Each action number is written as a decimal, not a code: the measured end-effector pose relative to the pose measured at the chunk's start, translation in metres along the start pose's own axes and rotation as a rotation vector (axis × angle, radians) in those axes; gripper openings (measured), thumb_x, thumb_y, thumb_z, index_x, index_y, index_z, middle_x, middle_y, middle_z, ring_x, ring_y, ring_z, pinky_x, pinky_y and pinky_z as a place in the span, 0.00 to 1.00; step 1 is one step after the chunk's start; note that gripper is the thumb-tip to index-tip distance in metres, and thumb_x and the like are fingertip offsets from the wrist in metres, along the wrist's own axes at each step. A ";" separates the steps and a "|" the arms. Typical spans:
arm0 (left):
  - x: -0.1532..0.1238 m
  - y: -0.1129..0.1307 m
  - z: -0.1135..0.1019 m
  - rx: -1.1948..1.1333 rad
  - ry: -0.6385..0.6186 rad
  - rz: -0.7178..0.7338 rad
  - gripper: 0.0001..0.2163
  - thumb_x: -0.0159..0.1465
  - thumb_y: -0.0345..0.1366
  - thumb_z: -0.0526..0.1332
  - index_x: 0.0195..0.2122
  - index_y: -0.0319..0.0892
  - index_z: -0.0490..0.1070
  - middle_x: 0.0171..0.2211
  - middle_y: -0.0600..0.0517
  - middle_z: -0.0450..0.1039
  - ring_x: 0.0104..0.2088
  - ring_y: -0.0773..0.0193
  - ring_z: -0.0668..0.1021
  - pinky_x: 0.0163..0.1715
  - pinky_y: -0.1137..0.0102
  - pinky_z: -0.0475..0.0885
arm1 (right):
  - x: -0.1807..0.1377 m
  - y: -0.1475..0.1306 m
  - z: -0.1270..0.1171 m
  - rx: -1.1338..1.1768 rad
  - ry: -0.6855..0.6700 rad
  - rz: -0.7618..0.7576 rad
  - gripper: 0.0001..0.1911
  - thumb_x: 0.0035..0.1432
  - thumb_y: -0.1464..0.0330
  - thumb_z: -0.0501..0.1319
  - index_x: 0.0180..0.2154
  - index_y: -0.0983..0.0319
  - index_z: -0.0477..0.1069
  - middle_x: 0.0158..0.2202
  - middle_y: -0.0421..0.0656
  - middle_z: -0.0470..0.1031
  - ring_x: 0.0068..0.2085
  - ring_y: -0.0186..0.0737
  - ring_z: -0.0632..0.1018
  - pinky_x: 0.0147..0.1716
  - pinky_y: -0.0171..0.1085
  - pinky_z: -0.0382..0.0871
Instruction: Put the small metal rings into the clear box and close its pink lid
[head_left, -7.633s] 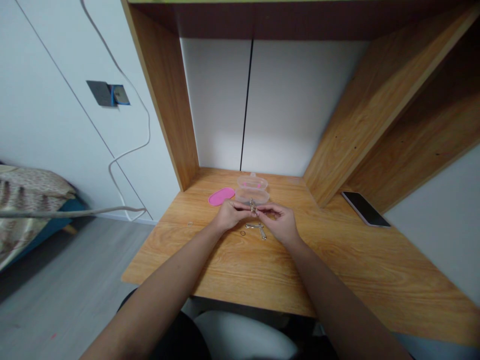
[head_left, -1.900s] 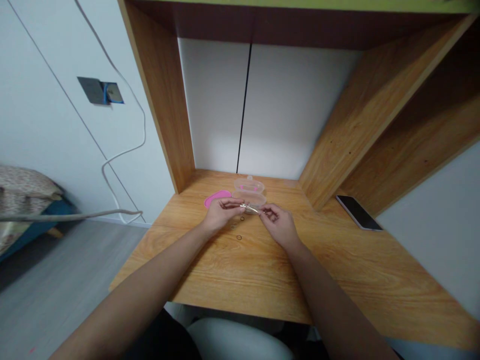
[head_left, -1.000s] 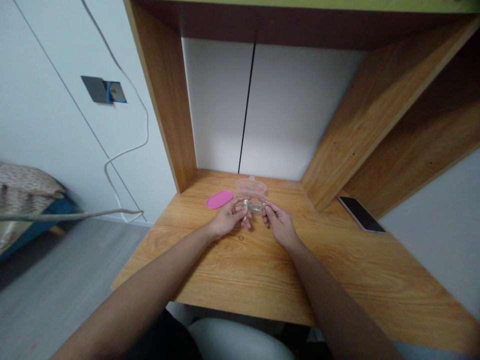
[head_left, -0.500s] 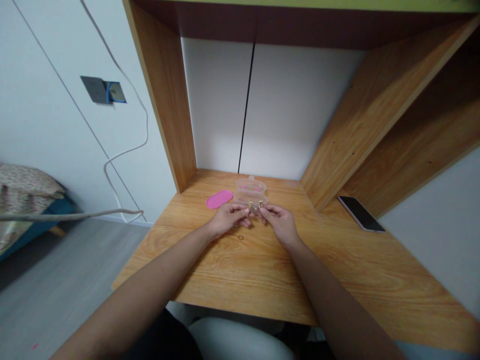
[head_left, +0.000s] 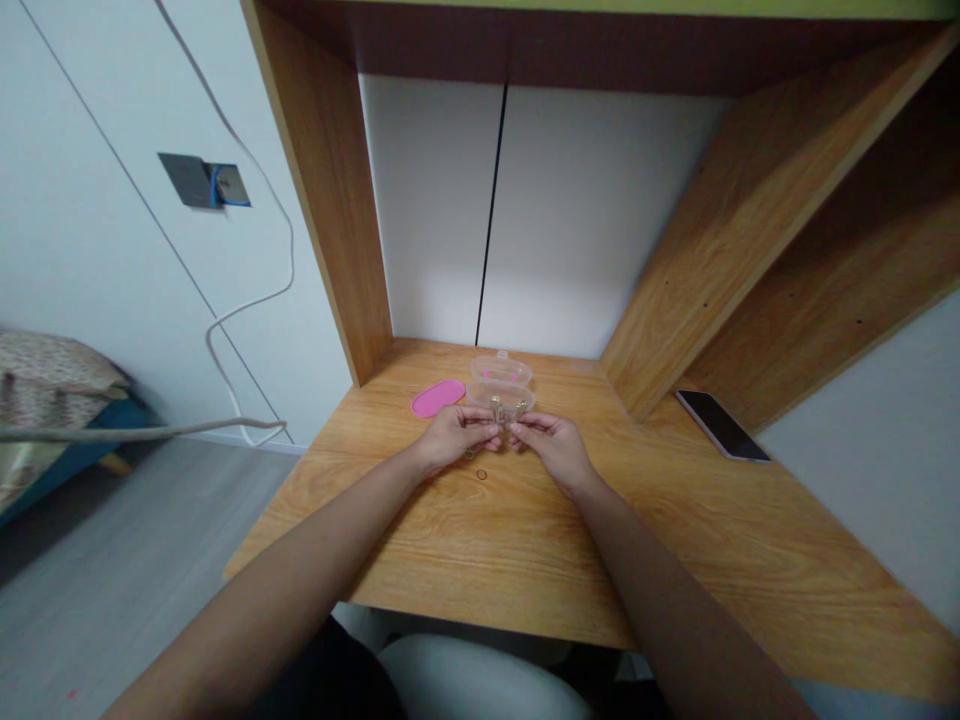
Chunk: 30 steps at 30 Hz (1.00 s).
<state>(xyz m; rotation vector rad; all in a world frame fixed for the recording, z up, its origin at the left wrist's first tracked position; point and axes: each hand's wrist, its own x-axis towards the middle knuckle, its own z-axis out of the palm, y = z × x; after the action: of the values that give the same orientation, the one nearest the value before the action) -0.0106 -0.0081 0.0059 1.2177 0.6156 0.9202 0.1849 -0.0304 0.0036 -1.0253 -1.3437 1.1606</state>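
Observation:
My left hand (head_left: pixel 452 437) and my right hand (head_left: pixel 551 446) meet over the middle of the wooden desk (head_left: pixel 525 540), fingertips almost touching. Both pinch small metal keys (head_left: pixel 506 410) that stand up between them, one in each pinch. A small metal ring (head_left: pixel 481 474) lies on the desk just below my left hand. Right behind the hands sits a clear plastic box (head_left: pixel 501 381), and its pink lid (head_left: pixel 438 397) lies to the left of it.
A dark phone (head_left: pixel 721 425) lies on the lower right shelf of the desk. Wooden side panels rise left and right of the alcove. A white cable (head_left: pixel 247 300) hangs on the wall at left, above a grey floor.
Half a second ago the hands were a little apart, each with a key; now they have closed together so the keys stand side by side. The ring on the desk has not moved.

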 end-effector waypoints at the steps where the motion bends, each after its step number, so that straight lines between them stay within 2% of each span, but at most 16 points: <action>1: 0.000 0.000 0.000 0.004 0.006 -0.008 0.20 0.50 0.42 0.76 0.40 0.34 0.80 0.35 0.44 0.81 0.30 0.67 0.79 0.36 0.69 0.75 | 0.000 0.000 0.000 0.005 0.004 0.000 0.19 0.45 0.54 0.74 0.32 0.63 0.79 0.26 0.43 0.80 0.26 0.36 0.77 0.29 0.37 0.72; 9: 0.000 -0.002 -0.003 0.049 0.071 -0.030 0.20 0.50 0.45 0.75 0.35 0.33 0.78 0.27 0.47 0.80 0.26 0.67 0.79 0.31 0.72 0.74 | 0.001 0.004 0.000 0.007 0.030 0.048 0.21 0.43 0.53 0.74 0.32 0.63 0.78 0.22 0.40 0.76 0.21 0.33 0.72 0.23 0.34 0.66; 18: -0.001 0.000 -0.002 0.052 0.080 -0.058 0.20 0.49 0.46 0.75 0.35 0.34 0.79 0.27 0.47 0.79 0.24 0.67 0.78 0.29 0.72 0.72 | 0.000 0.005 0.000 -0.055 0.026 0.034 0.21 0.46 0.53 0.72 0.35 0.63 0.81 0.21 0.39 0.75 0.22 0.33 0.71 0.25 0.35 0.66; 30: 0.001 -0.002 -0.004 0.140 0.085 0.001 0.18 0.52 0.45 0.74 0.36 0.34 0.80 0.24 0.48 0.78 0.23 0.68 0.76 0.28 0.73 0.70 | 0.002 0.007 -0.001 -0.063 0.055 0.012 0.22 0.45 0.53 0.73 0.36 0.63 0.82 0.23 0.41 0.77 0.22 0.32 0.69 0.24 0.35 0.65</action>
<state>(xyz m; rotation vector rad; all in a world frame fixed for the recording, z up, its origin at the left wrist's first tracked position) -0.0125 -0.0057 0.0029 1.3081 0.7578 0.9456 0.1854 -0.0273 -0.0025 -1.1038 -1.3392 1.0968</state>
